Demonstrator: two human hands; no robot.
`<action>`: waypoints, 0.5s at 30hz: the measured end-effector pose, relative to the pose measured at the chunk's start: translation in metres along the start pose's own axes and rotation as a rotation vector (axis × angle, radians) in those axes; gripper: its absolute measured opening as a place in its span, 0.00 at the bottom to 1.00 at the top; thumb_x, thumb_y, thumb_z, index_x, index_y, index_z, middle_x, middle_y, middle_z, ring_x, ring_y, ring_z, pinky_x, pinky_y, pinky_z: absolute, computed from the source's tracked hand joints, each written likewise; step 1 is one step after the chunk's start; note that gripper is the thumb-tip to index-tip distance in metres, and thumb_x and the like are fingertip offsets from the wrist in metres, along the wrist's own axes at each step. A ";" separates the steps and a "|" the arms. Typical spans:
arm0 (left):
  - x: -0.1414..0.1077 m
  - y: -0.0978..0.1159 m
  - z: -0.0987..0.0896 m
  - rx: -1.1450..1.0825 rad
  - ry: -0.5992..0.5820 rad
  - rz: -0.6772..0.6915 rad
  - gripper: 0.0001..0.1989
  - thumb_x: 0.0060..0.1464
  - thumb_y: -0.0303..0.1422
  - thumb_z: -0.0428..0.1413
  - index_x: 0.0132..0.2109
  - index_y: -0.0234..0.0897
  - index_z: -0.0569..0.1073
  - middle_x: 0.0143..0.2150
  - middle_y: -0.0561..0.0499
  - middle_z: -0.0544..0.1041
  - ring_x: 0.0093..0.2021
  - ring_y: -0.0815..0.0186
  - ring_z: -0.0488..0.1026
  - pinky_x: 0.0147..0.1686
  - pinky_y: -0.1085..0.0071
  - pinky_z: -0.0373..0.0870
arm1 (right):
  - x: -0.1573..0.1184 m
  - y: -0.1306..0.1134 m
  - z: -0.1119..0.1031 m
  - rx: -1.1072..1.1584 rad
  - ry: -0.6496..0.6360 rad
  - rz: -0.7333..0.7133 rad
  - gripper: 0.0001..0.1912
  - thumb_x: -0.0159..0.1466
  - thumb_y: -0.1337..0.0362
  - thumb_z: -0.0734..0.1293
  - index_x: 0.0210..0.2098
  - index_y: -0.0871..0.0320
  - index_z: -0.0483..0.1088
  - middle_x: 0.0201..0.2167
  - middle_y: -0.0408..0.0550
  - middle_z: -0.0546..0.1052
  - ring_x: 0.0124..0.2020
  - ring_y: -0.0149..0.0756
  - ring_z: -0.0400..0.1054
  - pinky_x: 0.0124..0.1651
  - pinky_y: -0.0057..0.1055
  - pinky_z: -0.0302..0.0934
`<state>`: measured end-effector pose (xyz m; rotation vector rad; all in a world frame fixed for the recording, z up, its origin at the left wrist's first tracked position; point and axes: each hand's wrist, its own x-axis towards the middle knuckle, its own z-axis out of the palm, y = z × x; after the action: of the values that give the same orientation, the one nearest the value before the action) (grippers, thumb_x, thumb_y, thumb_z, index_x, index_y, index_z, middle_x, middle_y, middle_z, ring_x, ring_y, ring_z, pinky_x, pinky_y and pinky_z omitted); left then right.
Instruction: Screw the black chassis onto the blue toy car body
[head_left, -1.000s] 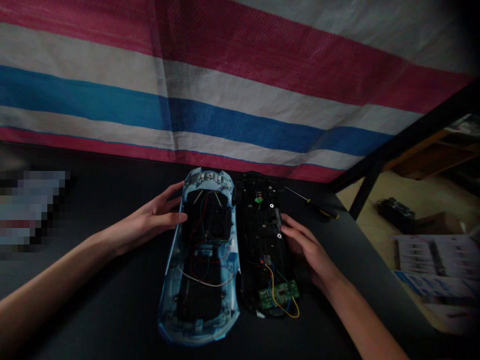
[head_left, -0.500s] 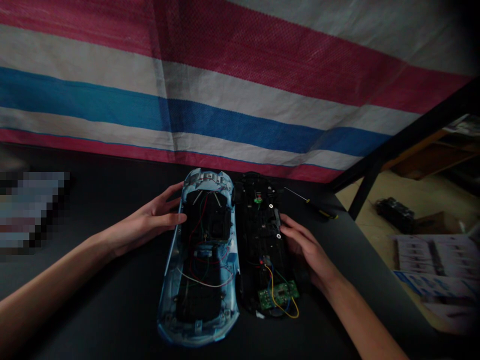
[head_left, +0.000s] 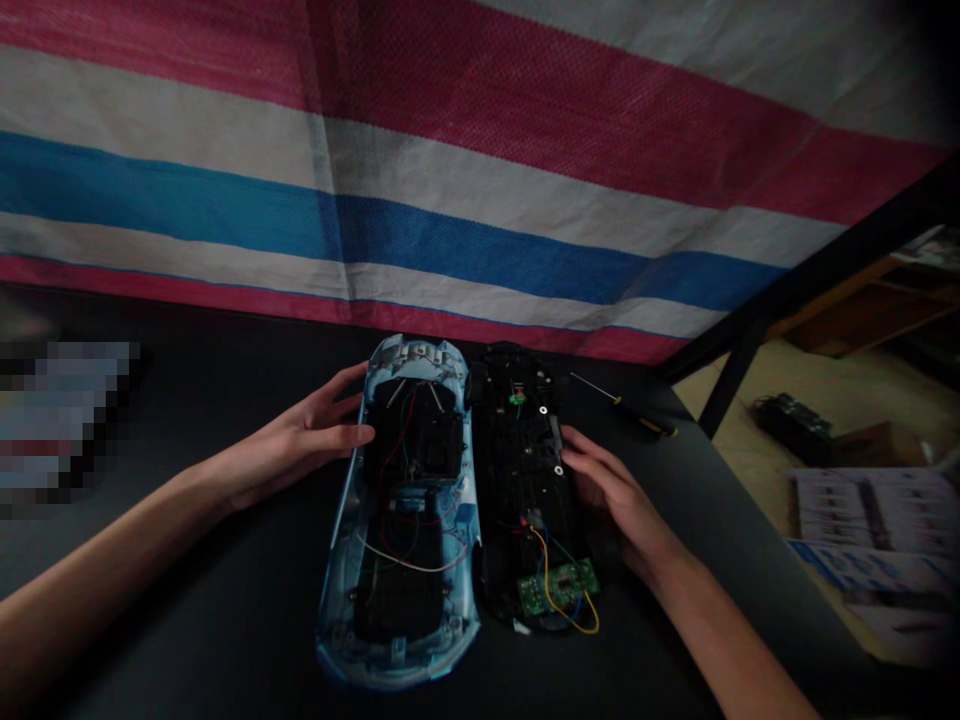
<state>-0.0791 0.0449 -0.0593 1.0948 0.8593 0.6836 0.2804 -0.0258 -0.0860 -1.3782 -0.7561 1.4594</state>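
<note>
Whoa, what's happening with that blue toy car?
A person has a left hand at the side of the upturned blue toy car shell, thumb over its edge. The right hand touches the side of the black chassis. The two parts lie side by side on the dark table, with wires and a green circuit board showing. A screwdriver lies beyond the right hand.

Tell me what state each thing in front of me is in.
Car shell: inside facing up
Car base: workings uncovered, facing up
Circuit board: uncovered, at the base's near end
Screwdriver: lying flat, unheld
Striped sheet: hanging, creased
Left hand: thumb over the shell's edge
Right hand: fingertips at the base's side
Item at far left: pixelated, can't tell
</note>
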 end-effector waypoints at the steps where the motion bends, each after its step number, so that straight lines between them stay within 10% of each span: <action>1: 0.000 0.000 0.000 -0.001 0.002 0.002 0.42 0.56 0.38 0.66 0.73 0.58 0.57 0.70 0.48 0.70 0.68 0.45 0.67 0.64 0.52 0.70 | 0.000 0.000 0.000 0.000 -0.001 0.002 0.23 0.59 0.52 0.77 0.54 0.43 0.78 0.51 0.41 0.83 0.57 0.49 0.75 0.57 0.42 0.67; 15: 0.000 -0.001 0.002 -0.022 0.004 0.015 0.41 0.57 0.36 0.65 0.73 0.55 0.57 0.70 0.47 0.70 0.69 0.46 0.67 0.64 0.54 0.71 | 0.000 0.002 -0.001 -0.043 0.040 0.000 0.25 0.58 0.52 0.76 0.55 0.44 0.77 0.51 0.42 0.83 0.58 0.52 0.74 0.58 0.46 0.67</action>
<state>-0.0769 0.0437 -0.0597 1.0818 0.8461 0.7063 0.2814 -0.0267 -0.0879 -1.4362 -0.7659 1.4187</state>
